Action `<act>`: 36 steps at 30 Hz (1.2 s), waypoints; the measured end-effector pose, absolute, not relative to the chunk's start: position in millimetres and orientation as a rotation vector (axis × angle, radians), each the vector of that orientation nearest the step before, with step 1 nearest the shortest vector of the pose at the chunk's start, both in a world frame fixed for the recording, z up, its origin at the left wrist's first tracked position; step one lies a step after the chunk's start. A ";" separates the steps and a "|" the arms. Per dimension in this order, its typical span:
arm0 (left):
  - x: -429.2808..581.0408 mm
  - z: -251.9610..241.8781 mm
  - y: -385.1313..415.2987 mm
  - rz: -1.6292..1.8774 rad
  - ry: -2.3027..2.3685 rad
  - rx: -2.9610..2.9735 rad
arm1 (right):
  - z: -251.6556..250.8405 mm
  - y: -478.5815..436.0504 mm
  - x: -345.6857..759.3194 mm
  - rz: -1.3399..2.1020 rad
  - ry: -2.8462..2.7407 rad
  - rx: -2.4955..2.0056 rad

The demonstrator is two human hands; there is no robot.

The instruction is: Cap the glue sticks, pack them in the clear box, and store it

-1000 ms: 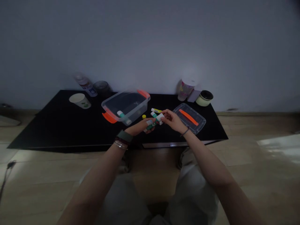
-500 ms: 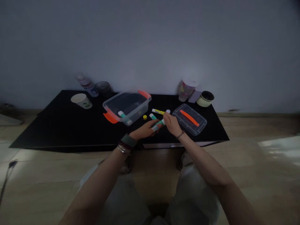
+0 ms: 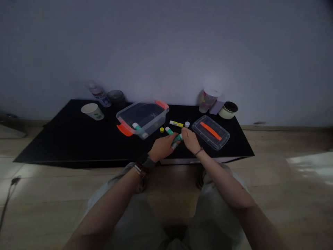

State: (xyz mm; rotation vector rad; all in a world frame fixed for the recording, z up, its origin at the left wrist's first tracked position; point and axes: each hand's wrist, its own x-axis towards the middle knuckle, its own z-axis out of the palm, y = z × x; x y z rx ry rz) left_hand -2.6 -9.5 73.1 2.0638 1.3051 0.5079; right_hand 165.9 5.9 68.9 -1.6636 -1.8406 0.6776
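My left hand (image 3: 163,147) is wrapped round a green and white glue stick (image 3: 177,139), held at a slant. At its upper right end, the closed fingers of my right hand (image 3: 190,139) grip the white tip. Behind my left hand another green and white stick (image 3: 169,131) lies on the black table. A yellow stick (image 3: 176,123) rests further back, between a yellow cap (image 3: 161,130) and a white cap (image 3: 187,124). One more green stick (image 3: 139,130) shows at the front of the clear box (image 3: 153,125) with orange handles.
A clear lid (image 3: 223,139) with an orange handle lies right of my hands. Along the back right are a patterned cup (image 3: 207,101) and a cream pot (image 3: 227,112). At the left sit a tilted paper cup (image 3: 94,112), a bottle (image 3: 100,96) and a dark bowl (image 3: 116,99).
My left hand has turned round the glue stick, its back now facing up more. The white cap behind my right hand shows fully. The view has shifted slightly.
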 end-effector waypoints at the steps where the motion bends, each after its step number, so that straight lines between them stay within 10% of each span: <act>1: -3.1 74.6 -8.7 0.516 1.214 1.977 | 71.2 4.0 168.6 0.719 -1.821 -1.595; 36: 1.3 57.4 -2.7 0.426 0.996 1.740 | 78.0 1.6 184.0 0.800 -1.900 -1.496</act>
